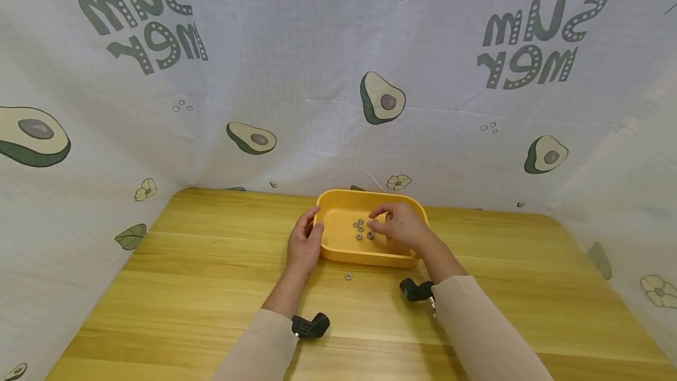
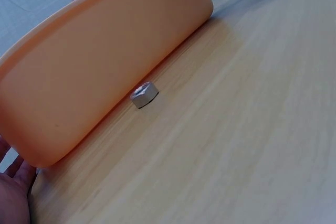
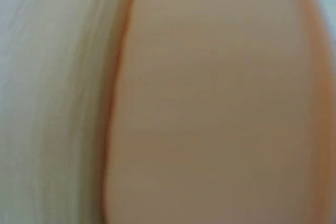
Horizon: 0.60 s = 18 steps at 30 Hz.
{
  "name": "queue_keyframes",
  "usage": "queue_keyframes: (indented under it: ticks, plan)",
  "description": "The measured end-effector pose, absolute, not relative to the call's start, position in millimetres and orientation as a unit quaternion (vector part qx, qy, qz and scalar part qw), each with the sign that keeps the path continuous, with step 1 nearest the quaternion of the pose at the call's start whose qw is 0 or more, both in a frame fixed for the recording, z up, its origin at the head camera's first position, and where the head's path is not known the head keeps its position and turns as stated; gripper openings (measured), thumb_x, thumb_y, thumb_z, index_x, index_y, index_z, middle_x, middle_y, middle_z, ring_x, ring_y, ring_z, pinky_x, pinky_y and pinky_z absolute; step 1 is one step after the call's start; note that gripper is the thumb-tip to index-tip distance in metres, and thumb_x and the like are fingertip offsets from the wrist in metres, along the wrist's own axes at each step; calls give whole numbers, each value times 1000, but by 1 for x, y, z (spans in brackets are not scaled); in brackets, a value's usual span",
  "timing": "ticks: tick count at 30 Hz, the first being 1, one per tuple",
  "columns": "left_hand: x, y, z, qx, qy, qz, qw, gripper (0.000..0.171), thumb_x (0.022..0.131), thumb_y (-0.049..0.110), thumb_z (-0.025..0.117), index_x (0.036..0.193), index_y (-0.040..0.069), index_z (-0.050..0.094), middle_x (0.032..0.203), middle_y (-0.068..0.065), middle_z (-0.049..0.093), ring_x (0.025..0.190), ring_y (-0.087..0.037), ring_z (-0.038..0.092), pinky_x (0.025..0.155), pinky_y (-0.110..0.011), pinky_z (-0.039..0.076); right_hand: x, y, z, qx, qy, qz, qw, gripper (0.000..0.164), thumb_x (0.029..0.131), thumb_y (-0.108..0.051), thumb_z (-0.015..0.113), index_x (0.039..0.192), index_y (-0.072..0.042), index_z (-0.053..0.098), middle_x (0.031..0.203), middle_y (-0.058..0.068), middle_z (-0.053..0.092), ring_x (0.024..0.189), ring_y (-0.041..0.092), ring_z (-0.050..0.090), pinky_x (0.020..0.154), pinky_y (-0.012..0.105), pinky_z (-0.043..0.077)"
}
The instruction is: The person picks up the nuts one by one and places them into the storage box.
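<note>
A yellow plastic tray stands on the wooden table, with several small metal hex nuts on its floor. Against the tray's left end rests my left hand, thumb and fingers along the outer wall. My right hand is inside the tray, over its right half; thumb and index finger are bent, their tips apart near the nuts. One loose nut lies on the table just in front of the tray. The right wrist view shows only the blurred tray wall, not the hand.
The wooden table extends to both sides of the tray and in front of it. A white curtain printed with avocados hangs close behind the tray and along the table's sides. Each wrist carries a black camera mount.
</note>
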<state>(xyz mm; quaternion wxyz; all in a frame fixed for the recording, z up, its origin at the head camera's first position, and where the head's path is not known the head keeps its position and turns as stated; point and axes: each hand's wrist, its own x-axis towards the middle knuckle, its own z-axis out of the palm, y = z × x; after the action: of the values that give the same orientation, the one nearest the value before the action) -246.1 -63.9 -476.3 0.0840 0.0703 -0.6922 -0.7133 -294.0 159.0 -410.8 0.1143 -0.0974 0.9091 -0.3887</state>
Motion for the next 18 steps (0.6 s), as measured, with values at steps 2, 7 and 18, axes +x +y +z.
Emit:
queue_keyframes:
  ticks: [2,7,18]
  plan:
    - [-246,-64,-476,69,-692,-713,85,40,103,18,54,143,18,60,155,-8,51,142,-32,49,116,-50,43,-289,158,-405,-106,906,-395,106,27,92,-24,75,115,-9,73,59,-1,46,52,16,48,45,24,31]
    - [-245,-64,-475,69,-692,-714,81,41,103,18,54,143,18,59,156,-7,50,143,-32,48,117,-50,43,-269,152,-391,-123,893,-423,91,25,91,-23,77,113,-12,74,57,0,47,50,19,46,42,25,29]
    - [-245,-64,-477,74,-695,-712,77,41,102,20,55,142,22,60,157,-7,50,143,-31,48,117,-50,43,-219,141,-385,-167,884,-434,56,20,88,-21,80,105,-11,77,56,-2,46,49,13,39,45,23,30]
